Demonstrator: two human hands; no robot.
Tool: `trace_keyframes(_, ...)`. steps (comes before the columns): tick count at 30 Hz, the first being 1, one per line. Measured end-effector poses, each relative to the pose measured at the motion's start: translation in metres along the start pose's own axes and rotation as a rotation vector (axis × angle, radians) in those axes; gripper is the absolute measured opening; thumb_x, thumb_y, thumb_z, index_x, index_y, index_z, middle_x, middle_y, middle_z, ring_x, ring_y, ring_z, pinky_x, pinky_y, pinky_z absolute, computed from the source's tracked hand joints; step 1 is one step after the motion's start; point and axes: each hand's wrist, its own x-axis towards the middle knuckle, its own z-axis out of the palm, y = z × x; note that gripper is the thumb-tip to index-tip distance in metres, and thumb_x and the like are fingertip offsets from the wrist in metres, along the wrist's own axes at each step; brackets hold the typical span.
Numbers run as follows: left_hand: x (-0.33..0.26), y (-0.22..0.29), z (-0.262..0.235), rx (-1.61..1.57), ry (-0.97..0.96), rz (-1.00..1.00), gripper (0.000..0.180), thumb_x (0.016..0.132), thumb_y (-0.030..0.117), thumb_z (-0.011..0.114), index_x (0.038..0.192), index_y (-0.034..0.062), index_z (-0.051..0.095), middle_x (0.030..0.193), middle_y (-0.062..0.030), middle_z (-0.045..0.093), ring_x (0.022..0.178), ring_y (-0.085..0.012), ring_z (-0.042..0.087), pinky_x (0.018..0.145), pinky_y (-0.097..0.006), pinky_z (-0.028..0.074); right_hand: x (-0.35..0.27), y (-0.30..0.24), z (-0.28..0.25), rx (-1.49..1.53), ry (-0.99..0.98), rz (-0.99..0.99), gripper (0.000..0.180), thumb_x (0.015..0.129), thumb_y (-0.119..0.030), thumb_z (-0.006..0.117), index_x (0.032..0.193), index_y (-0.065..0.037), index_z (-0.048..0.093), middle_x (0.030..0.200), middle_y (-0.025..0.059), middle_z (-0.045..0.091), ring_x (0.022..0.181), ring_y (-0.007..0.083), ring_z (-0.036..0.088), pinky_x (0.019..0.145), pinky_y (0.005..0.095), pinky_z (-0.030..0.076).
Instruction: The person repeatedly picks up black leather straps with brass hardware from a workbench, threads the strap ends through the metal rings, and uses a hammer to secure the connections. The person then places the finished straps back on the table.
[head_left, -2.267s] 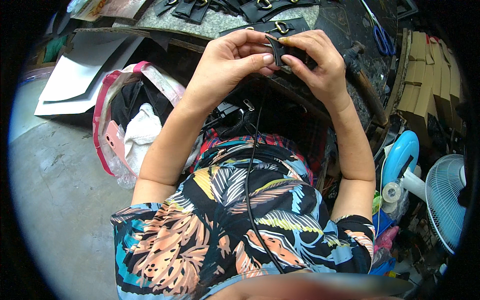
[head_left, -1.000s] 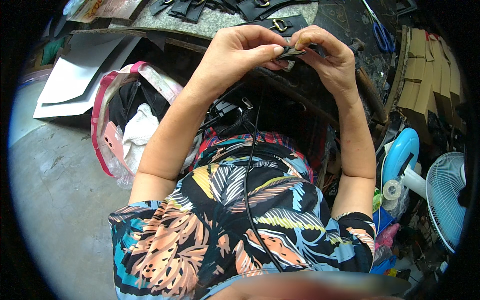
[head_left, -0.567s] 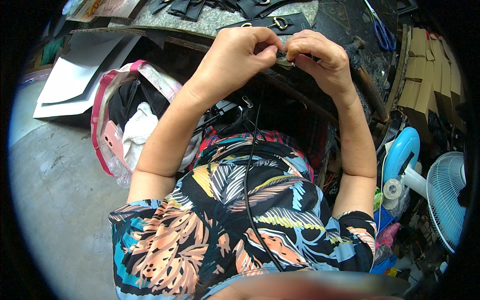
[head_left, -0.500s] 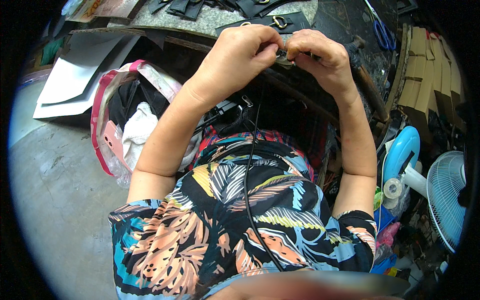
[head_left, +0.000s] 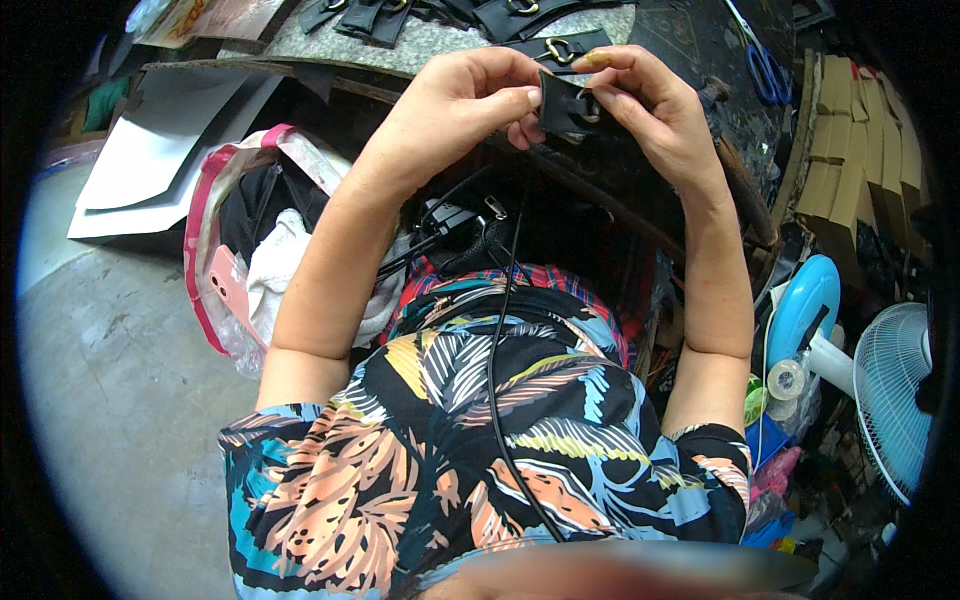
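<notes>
Between my two hands, above the near edge of the worktable, is a small black strap piece with a metal ring (head_left: 562, 108). My left hand (head_left: 462, 108) pinches its left end between thumb and fingers. At its right end, beside the ring, the thumb and forefinger of my right hand (head_left: 648, 112) close on it. Just beyond my fingers, another black strap with a brass-coloured ring (head_left: 560, 48) lies on the table. Further back lie several similar black strap pieces (head_left: 375, 20) with rings, on a speckled grey slab (head_left: 430, 45).
Blue-handled scissors (head_left: 768, 78) lie at the table's right. Folded cardboard (head_left: 835, 150) stands beyond. A white and blue fan (head_left: 895, 390) is at the far right. On the left, a pink-rimmed bag (head_left: 195, 240) holds a white cloth and a pink phone, near white sheets (head_left: 150, 160).
The black strap piece, mostly hidden by my fingers before, now shows flat with its ring. My hands have moved slightly apart, and my left fingers have spread along its end.
</notes>
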Motion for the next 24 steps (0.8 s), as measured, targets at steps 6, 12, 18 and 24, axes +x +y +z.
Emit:
trace_keyframes(6, 0.002, 0.0, 0.0, 0.102, -0.034, 0.1, 0.039, 0.096, 0.005, 0.064, 0.134, -0.0011, 0.06, 0.105, -0.0077, 0.072, 0.084, -0.0119, 0.07, 0.077, -0.025, 0.058, -0.003, 0.003, 0.007, 0.179, -0.044, -0.039, 0.022, 0.102, -0.001, 0.061, 0.124, -0.003, 0.061, 0.113, 0.0044, 0.067, 0.103, 0.0117, 0.065, 0.095, 0.0269, 0.052)
trace_keyframes(12, -0.001, 0.004, -0.002, -0.187, -0.068, 0.024, 0.054, 0.095, 0.004, 0.063, 0.147, -0.0008, 0.049, 0.104, -0.0098, 0.073, 0.088, -0.0154, 0.074, 0.075, -0.026, 0.061, -0.002, -0.001, 0.012, 0.085, 0.058, -0.094, 0.017, 0.101, -0.003, 0.063, 0.118, -0.004, 0.064, 0.101, 0.0019, 0.067, 0.095, 0.0083, 0.062, 0.086, 0.0238, 0.051)
trace_keyframes(18, -0.001, 0.006, -0.004, -0.167, -0.082, 0.036, 0.052, 0.094, 0.002, 0.063, 0.145, -0.0013, 0.051, 0.103, -0.0109, 0.074, 0.088, -0.0162, 0.075, 0.074, -0.027, 0.063, -0.002, -0.003, 0.015, 0.025, 0.087, -0.105, 0.017, 0.101, -0.003, 0.064, 0.118, -0.004, 0.064, 0.101, 0.0016, 0.067, 0.093, 0.009, 0.062, 0.086, 0.0234, 0.05)
trace_keyframes(24, -0.001, -0.003, -0.003, -0.131, 0.008, 0.088, 0.047, 0.095, 0.0, 0.064, 0.141, 0.0001, 0.055, 0.105, -0.0084, 0.073, 0.09, -0.0132, 0.073, 0.078, -0.027, 0.061, -0.005, -0.011, -0.001, 0.206, -0.074, 0.028, 0.037, 0.1, -0.002, 0.061, 0.136, -0.006, 0.054, 0.102, 0.0034, 0.066, 0.093, 0.0081, 0.061, 0.082, 0.0226, 0.048)
